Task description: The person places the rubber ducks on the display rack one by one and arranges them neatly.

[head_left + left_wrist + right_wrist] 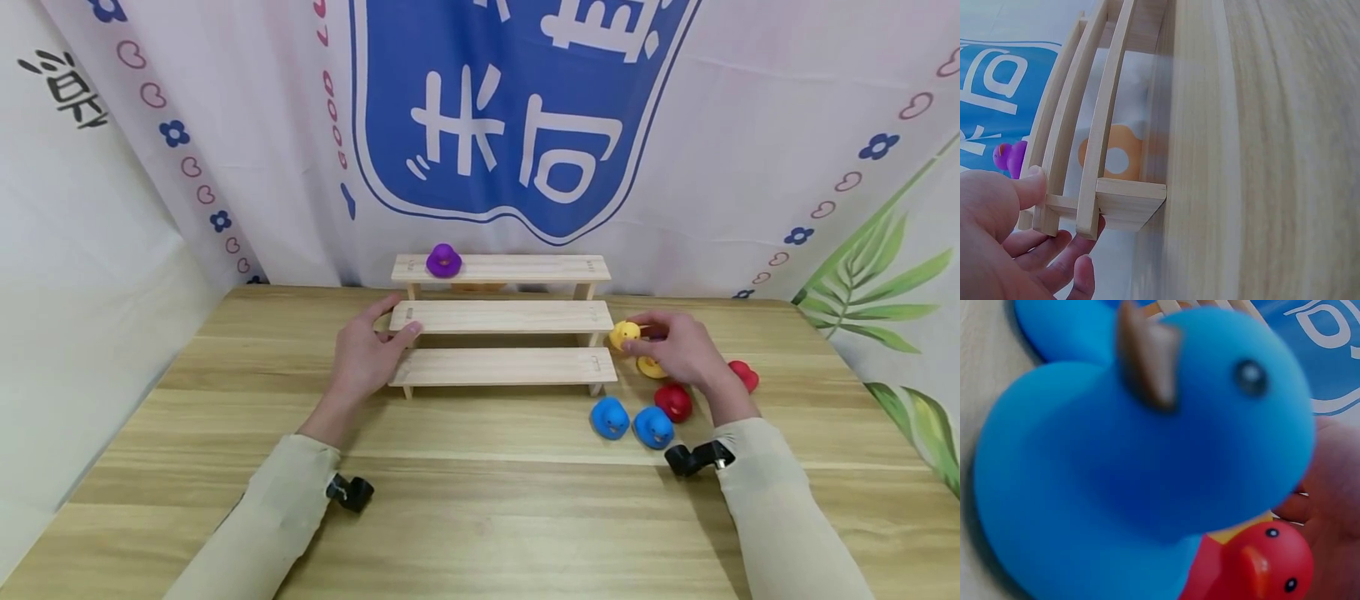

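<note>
A three-step wooden stand point(502, 317) holds a purple duck point(444, 261) at the left of its top step. The left hand point(367, 350) grips the left end of the middle step; in the left wrist view the thumb of that hand point(1016, 244) lies on the step's edge, fingers beneath. At the stand's right end the right hand point(681, 346) pinches a yellow duck point(624, 335) beside the middle step. Below that hand is another yellow duck point(651, 367), partly covered. A purple bit shows under its fingers. A blue duck point(1116, 475) hides most of the right wrist view.
Two blue ducks point(610, 418) point(654, 427) sit in front of the stand's right end, with a red duck point(673, 402) behind them. Another red duck point(744, 376) lies right of the right wrist. Behind the stand, an orange shape point(1124, 153) touches the tabletop near a printed curtain point(300, 167).
</note>
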### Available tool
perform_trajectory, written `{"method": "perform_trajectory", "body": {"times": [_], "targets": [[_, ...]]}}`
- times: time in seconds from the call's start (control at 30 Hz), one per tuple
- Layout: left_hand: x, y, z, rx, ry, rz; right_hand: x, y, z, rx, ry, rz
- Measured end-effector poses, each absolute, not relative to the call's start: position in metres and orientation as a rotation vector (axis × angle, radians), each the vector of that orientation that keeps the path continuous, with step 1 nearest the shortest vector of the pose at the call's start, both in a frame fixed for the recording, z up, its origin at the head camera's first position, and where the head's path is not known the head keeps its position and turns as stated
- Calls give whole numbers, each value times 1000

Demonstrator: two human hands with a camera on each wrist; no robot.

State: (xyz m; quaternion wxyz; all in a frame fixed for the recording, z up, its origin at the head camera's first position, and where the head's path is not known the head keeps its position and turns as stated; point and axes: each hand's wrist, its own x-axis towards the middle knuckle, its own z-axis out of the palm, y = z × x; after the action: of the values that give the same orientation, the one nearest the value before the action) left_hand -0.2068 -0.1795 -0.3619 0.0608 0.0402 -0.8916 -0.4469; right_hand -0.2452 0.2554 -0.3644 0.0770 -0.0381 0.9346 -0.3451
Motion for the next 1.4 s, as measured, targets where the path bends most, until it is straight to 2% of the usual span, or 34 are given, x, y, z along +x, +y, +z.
{"method": "perform_trajectory", "body": {"times": [0.33,1.4], "targets": [[-207,-180,-362,121,-2692,-1371,-243,256,-358,-39,2795,-1203],[-207,-180,-362,113,-2688,-1395,-232,228,-334,-116,2886,-1629]]}}
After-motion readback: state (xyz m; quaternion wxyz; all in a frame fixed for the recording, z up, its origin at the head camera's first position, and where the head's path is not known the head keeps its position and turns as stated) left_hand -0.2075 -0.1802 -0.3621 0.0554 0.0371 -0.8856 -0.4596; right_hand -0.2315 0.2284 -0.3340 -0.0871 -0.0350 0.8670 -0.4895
